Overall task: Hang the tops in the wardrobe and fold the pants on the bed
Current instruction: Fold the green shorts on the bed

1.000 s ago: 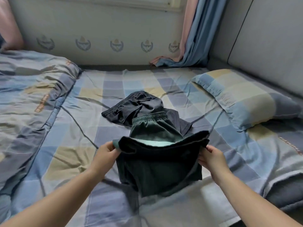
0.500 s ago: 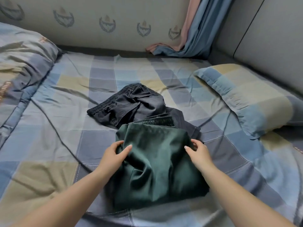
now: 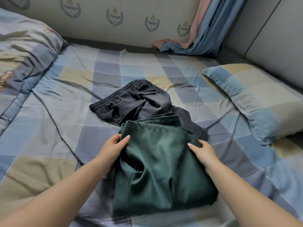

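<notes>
Green pants (image 3: 162, 174), smooth, folded square, on checked bed (image 3: 91, 141)

- Bed (image 3: 68, 102) under a creased checked sheet: blue, grey, pale yellow squares.
- Matching checked pillow (image 3: 255, 99) at right; bunched checked quilt (image 3: 24, 51) at left.
- Far wall panel (image 3: 124, 22), off-white, with a row of blue laurel crests.
- Blue and pink curtain (image 3: 206, 35) pools in the corner.
- Grey padded headboard (image 3: 270, 41) at right.
- Soft, even daylight.
</notes>
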`<act>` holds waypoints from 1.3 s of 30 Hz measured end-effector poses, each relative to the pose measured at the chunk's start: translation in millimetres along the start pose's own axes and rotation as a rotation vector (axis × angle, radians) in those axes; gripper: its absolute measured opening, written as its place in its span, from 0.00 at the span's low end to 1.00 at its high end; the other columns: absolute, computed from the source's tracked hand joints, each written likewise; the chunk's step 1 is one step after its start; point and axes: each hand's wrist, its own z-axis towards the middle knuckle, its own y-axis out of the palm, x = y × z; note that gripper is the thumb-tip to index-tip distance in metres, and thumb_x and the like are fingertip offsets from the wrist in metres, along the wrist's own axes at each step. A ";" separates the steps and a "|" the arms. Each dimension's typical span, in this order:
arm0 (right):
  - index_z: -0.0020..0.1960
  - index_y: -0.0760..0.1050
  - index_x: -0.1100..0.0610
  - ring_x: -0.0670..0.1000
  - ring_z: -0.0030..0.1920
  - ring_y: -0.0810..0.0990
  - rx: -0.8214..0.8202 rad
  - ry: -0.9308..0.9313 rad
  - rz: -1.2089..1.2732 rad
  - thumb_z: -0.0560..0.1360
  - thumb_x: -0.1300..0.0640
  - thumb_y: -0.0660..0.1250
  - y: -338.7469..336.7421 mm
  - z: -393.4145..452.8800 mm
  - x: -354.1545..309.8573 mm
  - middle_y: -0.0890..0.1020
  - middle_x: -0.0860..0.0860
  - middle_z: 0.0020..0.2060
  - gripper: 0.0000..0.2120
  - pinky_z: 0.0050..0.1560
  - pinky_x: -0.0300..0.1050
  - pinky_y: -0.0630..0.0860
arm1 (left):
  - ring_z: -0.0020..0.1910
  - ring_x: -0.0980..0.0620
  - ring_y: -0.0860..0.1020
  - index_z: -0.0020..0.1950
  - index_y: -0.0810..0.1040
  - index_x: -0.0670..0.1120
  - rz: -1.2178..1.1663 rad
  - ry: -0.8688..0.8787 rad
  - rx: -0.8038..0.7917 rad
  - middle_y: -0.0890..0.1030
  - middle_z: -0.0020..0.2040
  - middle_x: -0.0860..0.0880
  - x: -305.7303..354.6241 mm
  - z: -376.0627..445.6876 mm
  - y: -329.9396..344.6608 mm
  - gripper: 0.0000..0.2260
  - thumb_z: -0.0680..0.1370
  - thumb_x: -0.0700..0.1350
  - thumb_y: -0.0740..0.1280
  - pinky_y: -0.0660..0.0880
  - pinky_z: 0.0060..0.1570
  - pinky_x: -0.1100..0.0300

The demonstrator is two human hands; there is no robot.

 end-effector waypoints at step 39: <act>0.73 0.64 0.51 0.56 0.73 0.61 0.140 -0.642 -0.580 0.73 0.46 0.70 13.3 -14.8 10.9 0.62 0.57 0.73 0.32 0.71 0.54 0.60 | 0.77 0.45 0.51 0.76 0.58 0.57 0.910 0.363 0.180 0.51 0.78 0.42 -42.7 -43.7 -14.1 0.36 0.72 0.57 0.71 0.52 0.74 0.50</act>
